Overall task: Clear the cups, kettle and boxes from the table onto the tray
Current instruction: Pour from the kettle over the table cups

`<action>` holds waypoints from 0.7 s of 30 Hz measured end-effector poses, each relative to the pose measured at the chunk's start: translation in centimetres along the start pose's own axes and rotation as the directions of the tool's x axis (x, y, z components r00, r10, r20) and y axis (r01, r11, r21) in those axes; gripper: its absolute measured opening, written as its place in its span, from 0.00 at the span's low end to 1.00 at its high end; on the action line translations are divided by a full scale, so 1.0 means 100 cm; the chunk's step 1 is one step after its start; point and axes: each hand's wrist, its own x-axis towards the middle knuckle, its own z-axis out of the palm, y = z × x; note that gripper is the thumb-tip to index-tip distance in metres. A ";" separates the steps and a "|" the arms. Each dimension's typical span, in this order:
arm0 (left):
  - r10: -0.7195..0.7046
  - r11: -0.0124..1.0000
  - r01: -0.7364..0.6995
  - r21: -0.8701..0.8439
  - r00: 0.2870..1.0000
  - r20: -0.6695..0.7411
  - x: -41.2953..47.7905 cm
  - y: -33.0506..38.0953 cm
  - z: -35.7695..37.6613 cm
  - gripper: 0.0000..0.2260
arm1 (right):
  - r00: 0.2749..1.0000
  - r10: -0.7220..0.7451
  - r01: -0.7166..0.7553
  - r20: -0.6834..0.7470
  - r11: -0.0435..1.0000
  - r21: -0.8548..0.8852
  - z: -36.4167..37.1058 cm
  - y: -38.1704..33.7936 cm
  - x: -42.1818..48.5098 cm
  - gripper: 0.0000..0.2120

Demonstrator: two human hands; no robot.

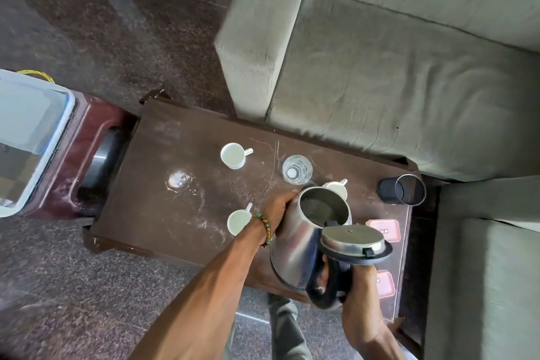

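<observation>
A steel kettle with its lid flipped open hangs above the brown table. My right hand grips its black handle, and my left hand presses against the kettle's side near the rim. Three white cups are on the table: one at the back, one near my left wrist, one partly hidden behind the kettle. A clear glass stands mid-table. Two pink boxes lie at the right. A dark red tray sits left of the table.
A black cylinder with a clear lens end lies at the table's right back corner. A clear plastic bin rests over the tray's left part. A grey sofa borders the table behind and to the right. A wet ring marks the tabletop.
</observation>
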 end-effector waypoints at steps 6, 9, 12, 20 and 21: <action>0.020 1.000 -0.020 0.021 1.000 -0.010 0.011 -0.001 -0.007 0.09 | 0.998 -0.052 0.052 0.046 0.999 -0.008 0.012 -0.017 0.009 0.36; 0.007 1.000 -0.007 0.029 1.000 0.002 0.018 0.000 -0.009 0.09 | 1.000 -0.010 0.009 0.027 1.000 0.014 0.016 -0.026 0.014 0.34; -0.016 0.998 0.016 0.056 1.000 0.002 0.025 0.001 -0.011 0.11 | 0.999 0.028 -0.028 0.027 0.999 0.022 0.019 -0.031 0.023 0.34; -0.096 0.993 0.096 0.074 0.995 0.000 0.046 -0.003 -0.015 0.12 | 0.991 0.131 -0.130 -0.002 0.986 0.101 0.028 -0.044 0.041 0.23; -0.109 0.991 0.108 0.075 0.994 0.002 0.048 -0.003 -0.016 0.12 | 0.990 0.142 -0.141 -0.001 0.983 0.116 0.030 -0.046 0.043 0.24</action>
